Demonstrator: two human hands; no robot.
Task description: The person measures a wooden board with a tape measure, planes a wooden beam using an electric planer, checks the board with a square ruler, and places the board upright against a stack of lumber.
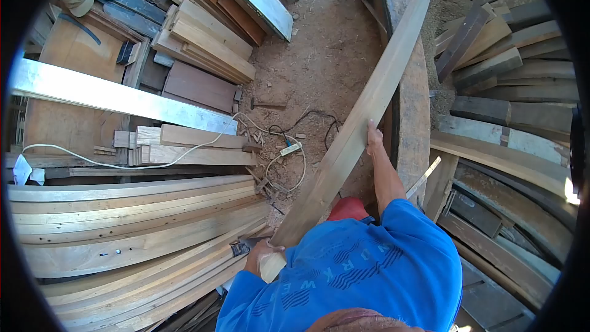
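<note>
A long wooden plank [362, 104] slants across the middle of the head view, its near end low beside my body and its far end over the edge of a workbench [413, 98]. My left hand [261, 253] is closed round the near end; some of its fingers are hidden. My right hand [373, 138] grips the plank's right edge about midway, thumb on top and the other fingers out of sight underneath. The pale cut end [271, 267] of the plank shows beside my left hand.
Stacked boards [135, 227] fill the left side, with a white board [123, 95] farther up. A power strip [290, 149] and cables lie on the dirt floor [301, 55] near a hammer-like tool [269, 104]. Timber pieces [516, 110] are piled right of the bench.
</note>
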